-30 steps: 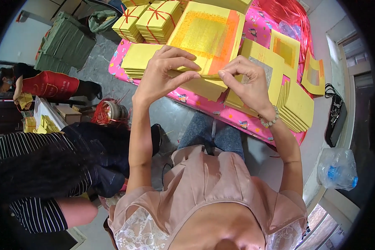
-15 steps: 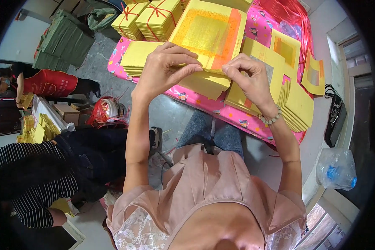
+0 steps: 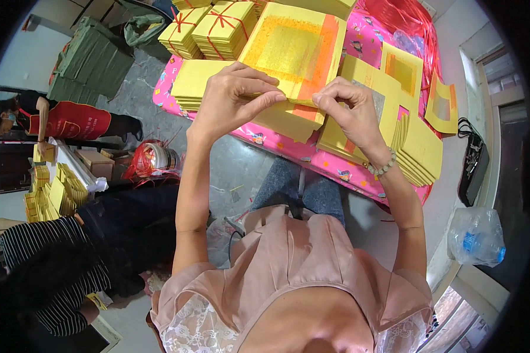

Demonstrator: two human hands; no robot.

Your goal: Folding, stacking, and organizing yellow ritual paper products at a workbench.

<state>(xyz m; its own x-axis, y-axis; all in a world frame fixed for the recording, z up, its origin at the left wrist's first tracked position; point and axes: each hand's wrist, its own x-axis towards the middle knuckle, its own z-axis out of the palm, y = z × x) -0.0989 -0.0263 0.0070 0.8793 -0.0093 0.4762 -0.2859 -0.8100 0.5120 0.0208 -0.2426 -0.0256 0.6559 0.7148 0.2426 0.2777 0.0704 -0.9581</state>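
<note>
A stack of yellow paper sheets, its top sheet printed with a gold patch and an orange band, lies in front of me on a pink patterned table cover. At the stack's near edge, my left hand is closed, thumb and forefinger on the rim of the top paper. My right hand, wearing a beaded bracelet, pinches the same edge further right. Below them hangs a yellow flap. Folded yellow paper packets are piled left of my left hand; a fanned pile lies beside my right wrist.
Bundles tied with red ribbon stand at the back left. Red plastic strips heap at the back right. A co-worker in a red apron and a person in a striped top are at the left. A black bag lies right.
My hands stay almost in place at the paper's edge. At the left, the aproned co-worker's arm has shifted over the yellow packets, and the person in the striped top has moved lower in view.
</note>
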